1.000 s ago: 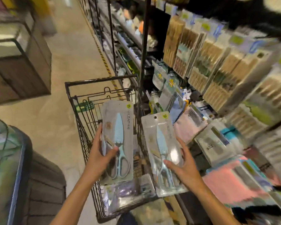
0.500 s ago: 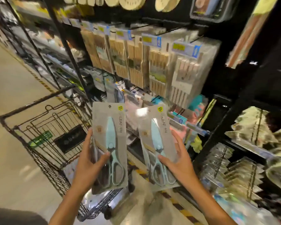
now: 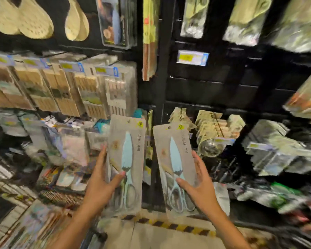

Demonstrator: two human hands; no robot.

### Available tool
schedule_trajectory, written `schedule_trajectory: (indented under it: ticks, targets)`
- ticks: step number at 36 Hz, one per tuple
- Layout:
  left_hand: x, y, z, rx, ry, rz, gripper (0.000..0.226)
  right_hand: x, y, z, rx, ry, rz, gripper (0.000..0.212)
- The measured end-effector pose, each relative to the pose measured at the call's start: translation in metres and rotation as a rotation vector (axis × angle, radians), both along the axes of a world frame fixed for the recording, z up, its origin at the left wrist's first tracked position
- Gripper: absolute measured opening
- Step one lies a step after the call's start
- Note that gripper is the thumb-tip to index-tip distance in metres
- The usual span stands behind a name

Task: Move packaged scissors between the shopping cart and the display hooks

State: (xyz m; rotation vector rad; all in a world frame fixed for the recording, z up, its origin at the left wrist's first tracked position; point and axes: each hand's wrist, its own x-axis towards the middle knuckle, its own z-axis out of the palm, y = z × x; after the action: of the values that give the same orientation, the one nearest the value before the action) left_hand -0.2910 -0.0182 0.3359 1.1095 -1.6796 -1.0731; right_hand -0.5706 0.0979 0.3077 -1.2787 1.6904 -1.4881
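Two scissor packs held up before the display wall.

The left hand (image 3: 101,184) grips the left scissors pack (image 3: 127,159) by its lower edge, thumb across the front; the right hand (image 3: 198,189) pinches the right scissors pack (image 3: 174,162) likewise. Both packs stand upright, side by side and apart, in front of the black display rack (image 3: 205,90).

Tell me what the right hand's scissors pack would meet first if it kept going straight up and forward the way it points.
Probably the greenish packs hanging just above and beyond the right scissors pack that the right hand holds. Behind them is the dark panel. Motion blur makes depth unclear.
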Motion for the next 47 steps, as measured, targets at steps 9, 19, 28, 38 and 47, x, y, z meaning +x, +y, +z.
schedule_trajectory:
  ticks: [9,19,28,38,47]
  targets:
    - [-0.099,0.024,0.022,0.012,0.108,-0.225,0.096,-0.061,0.08,0.031,-0.008,-0.012,-0.242,0.087]
    - [-0.219,0.057,0.051,-0.035,0.148,-0.288,0.097,-0.163,0.109,0.05,-0.056,-0.001,-0.306,0.089]
    - [-0.315,0.077,0.078,-0.122,0.113,-0.273,0.096,-0.258,0.122,0.064,-0.125,0.013,-0.314,0.091]
    - [-0.38,0.06,0.102,-0.128,0.142,-0.297,0.097,-0.325,0.111,0.09,-0.176,0.015,-0.319,0.091]
    - [-0.403,0.016,0.12,-0.174,0.184,-0.375,0.095,-0.343,0.071,0.097,-0.207,0.028,-0.358,0.09]
